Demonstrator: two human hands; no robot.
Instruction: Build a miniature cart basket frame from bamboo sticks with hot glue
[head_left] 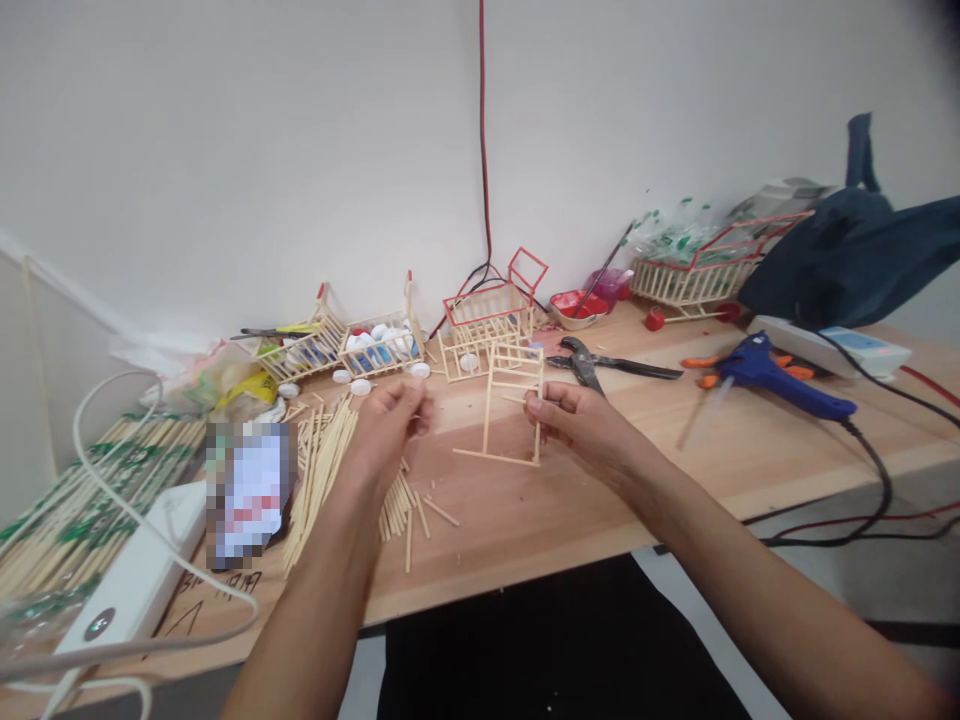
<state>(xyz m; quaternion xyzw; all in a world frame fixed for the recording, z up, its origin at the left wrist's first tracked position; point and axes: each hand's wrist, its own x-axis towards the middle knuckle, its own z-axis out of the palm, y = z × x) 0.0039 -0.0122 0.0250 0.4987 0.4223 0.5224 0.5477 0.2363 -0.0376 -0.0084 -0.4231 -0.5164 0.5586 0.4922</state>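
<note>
My right hand [568, 418] pinches one upright of a small wooden stick frame [495, 458], held just above the table in the middle. The frame has two uprights, short crossbars toward its top and a longer bar along the bottom that sticks out to the left. Left of it, apart from the frame, my left hand [397, 415] is closed with thumb and fingers together; what it may hold is too small to make out. Beside and below that hand lie loose thin sticks [322, 465], some long, some cut short.
Behind stand stick carts with white wheels [360, 386] and a red-trimmed cart [487, 312]. Pliers [589, 365], a blue glue gun [787, 385] and a red paint dish [577, 308] lie to the right. Left are a power strip [142, 575] with cables and bundled sticks [97, 500].
</note>
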